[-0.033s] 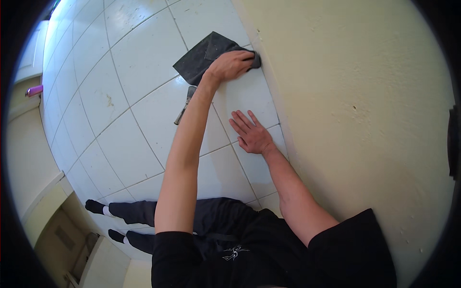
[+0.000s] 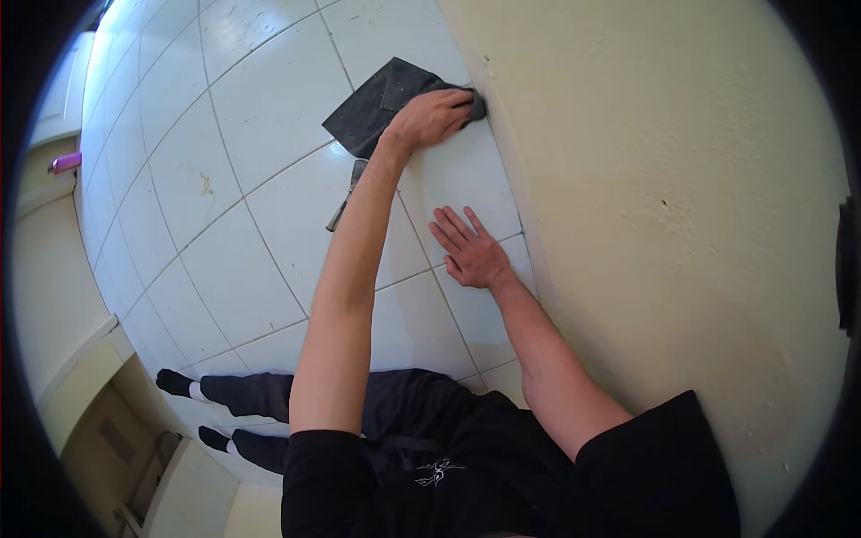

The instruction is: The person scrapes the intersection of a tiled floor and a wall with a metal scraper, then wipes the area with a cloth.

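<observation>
My left hand [image 2: 432, 119] reaches far forward to the foot of the wall. Its fingers are closed over the bunched end of a dark grey cloth [image 2: 366, 115], pressing it down where floor and wall meet. The rest of the cloth lies spread to the left on the white tiles, with a folded flap on top and pale specks. Nearer to me, my right hand [image 2: 473, 258] rests palm down on the floor, fingers spread, holding nothing. Beside my left forearm lies a small tool [image 2: 339, 215] with a dark wide end and a slim handle; the forearm partly covers it.
A cream wall [image 2: 664, 269] with small chips and bumps rises along the right. White floor tiles [image 2: 260, 260] stretch left, marked by a yellowish stain [image 2: 206, 184]. My outstretched legs [image 2: 247, 394] lie across the floor at lower left. A purple object [image 2: 65, 164] sits by the far-left edge.
</observation>
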### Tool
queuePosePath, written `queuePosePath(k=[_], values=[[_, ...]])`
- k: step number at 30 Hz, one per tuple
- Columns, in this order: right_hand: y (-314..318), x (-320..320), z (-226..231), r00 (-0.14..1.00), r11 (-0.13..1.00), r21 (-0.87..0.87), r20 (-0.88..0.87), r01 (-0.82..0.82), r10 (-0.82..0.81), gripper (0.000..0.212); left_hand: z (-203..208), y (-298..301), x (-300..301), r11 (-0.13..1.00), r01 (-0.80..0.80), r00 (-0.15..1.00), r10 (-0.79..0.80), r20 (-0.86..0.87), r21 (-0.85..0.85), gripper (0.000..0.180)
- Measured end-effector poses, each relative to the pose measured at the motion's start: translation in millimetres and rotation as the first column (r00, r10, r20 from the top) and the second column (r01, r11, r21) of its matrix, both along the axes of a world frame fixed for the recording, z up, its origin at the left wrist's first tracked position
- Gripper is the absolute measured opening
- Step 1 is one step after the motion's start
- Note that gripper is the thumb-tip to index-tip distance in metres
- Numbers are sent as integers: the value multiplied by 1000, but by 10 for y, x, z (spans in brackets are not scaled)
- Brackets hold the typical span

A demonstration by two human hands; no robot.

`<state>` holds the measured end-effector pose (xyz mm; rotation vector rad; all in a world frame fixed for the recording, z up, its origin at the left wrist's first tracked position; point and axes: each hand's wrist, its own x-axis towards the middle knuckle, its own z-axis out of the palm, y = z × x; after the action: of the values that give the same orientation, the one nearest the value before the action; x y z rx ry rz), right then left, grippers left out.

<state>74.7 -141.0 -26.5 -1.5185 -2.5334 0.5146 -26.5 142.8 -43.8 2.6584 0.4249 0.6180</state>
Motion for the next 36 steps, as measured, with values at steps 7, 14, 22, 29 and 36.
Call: queuePosePath(k=[7,14,22,29,36], values=[[7,-65,-43,1000,1000,-9,-19,14,-14,73,-65,415,-400,874,-473,877,480,-37,113,26],[-9,-8,9,1000,1000,11,10,-1,1,73,-159,708,-1540,665,-733,662,746,-71,146,26],[-12,10,-20,1000,1000,-10,-28,11,-11,78,105,759,-2797,445,-883,348,834,-427,150,40],[-12,-12,-47,1000,1000,8,-7,-2,2,79,516,-136,-2736,379,-836,334,925,180,-396,24],[-29,-48,-23,1000,1000,14,19,5,-5,77,421,-1463,-2361,513,-760,590,802,-94,-399,20]])
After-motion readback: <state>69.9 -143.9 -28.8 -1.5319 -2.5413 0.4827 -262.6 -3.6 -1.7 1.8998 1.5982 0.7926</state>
